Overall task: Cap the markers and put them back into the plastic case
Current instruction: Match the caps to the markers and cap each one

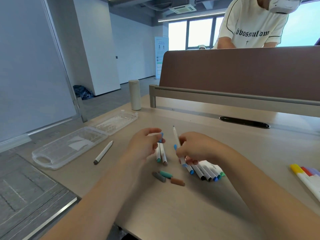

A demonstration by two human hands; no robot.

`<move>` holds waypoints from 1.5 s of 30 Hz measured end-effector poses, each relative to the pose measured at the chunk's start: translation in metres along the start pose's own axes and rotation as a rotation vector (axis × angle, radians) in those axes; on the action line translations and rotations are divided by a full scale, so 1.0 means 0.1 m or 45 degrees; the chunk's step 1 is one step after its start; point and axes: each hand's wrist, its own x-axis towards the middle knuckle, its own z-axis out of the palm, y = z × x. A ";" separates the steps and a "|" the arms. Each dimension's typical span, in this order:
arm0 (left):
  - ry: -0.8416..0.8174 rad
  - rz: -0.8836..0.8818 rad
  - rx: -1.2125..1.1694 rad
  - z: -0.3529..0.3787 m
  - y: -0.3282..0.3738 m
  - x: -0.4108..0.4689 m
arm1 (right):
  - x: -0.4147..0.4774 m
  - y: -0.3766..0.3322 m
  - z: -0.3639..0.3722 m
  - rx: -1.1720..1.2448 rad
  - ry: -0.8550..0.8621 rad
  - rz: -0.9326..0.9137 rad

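white shirt [245, 18], perhaps "bbossrullom"

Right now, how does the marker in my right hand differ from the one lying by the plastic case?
The white blue-ended marker is pinched in your right hand, tip raised; the white grey-ended marker lies flat, untouched, on the desk. The first's end is blue, the second's grey. Both are uncapped.

Lone marker [103, 152] before open case [52, 154].
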 end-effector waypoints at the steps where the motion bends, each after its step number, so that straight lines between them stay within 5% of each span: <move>1: 0.017 -0.051 -0.111 -0.01 -0.01 0.02 | -0.02 -0.02 0.00 -0.004 -0.031 -0.034; 5: 0.040 -0.130 -0.368 -0.03 -0.06 0.07 | -0.07 -0.05 0.01 -0.006 -0.163 -0.086; 11: 0.068 -0.119 -0.290 -0.03 -0.07 0.06 | -0.07 -0.03 0.04 -0.051 -0.265 -0.075; 27: 0.175 0.163 0.135 0.07 0.00 -0.02 | 0.00 -0.02 0.06 -0.162 0.057 -0.212; 45: 0.071 0.162 1.394 0.17 -0.17 0.10 | 0.22 0.12 0.31 -0.639 0.223 0.126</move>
